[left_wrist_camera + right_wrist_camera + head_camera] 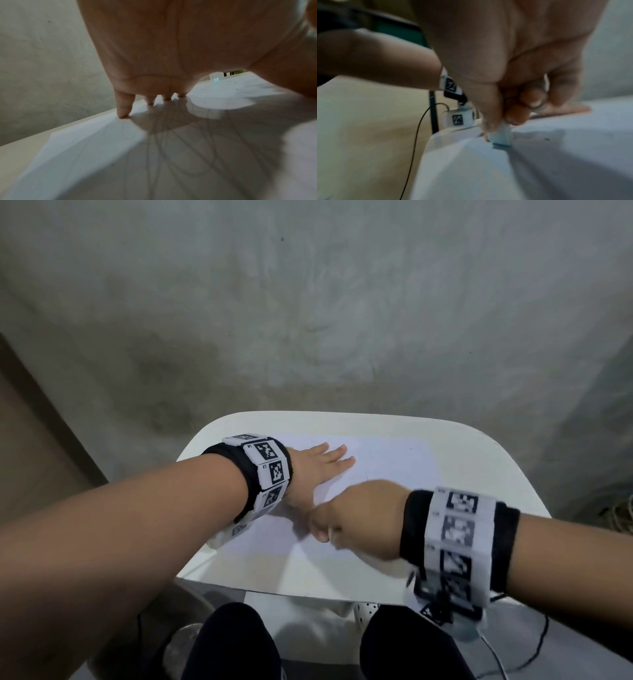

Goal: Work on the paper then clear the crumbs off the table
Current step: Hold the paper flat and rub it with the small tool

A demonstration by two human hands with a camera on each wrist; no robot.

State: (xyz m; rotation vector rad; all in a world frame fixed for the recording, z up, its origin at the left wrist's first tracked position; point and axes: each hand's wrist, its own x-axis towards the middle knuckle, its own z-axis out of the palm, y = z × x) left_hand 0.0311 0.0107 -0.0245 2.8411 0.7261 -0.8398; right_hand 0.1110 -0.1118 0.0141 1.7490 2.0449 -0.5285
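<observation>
Dim, even light; soft hand shadows pool on the paper (171, 135); right-wrist view motion-blurred, frame edges fisheye-warped.

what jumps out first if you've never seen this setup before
The right hand pinches a small pale block, likely an eraser, down onto the white paper on the white table. The left hand lies flat on the paper's far left part, holding it.
</observation>
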